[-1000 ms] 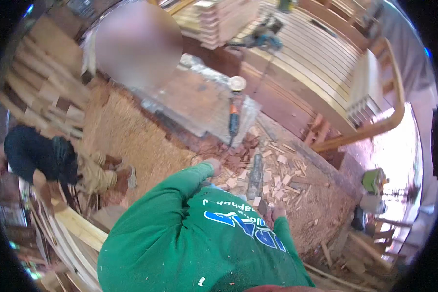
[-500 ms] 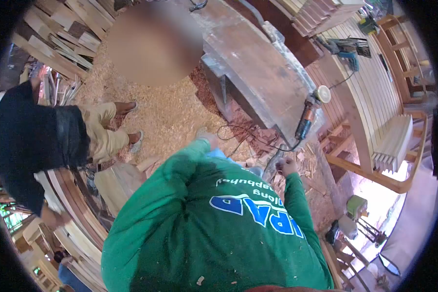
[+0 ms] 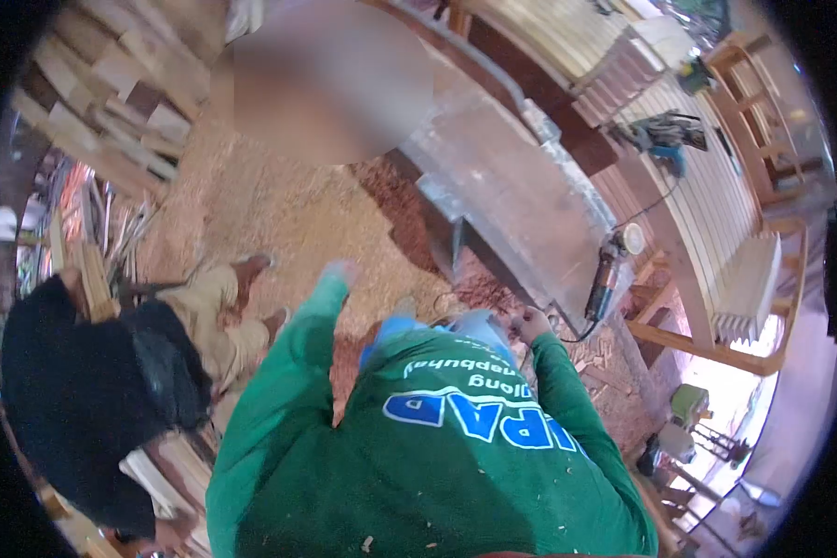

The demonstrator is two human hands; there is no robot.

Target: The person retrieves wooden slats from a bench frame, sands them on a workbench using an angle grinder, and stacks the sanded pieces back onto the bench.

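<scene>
We cannot tell if our left hand [image 3: 341, 270] or right hand [image 3: 533, 325] has fingers open. An angle grinder [image 3: 605, 284] lies near the right.

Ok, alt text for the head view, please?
The wearer's left hand hangs over a shavings-strewn floor, the right hand near a workbench bearing an angle grinder. A person in a dark top is at left, wooden boards beyond.
</scene>
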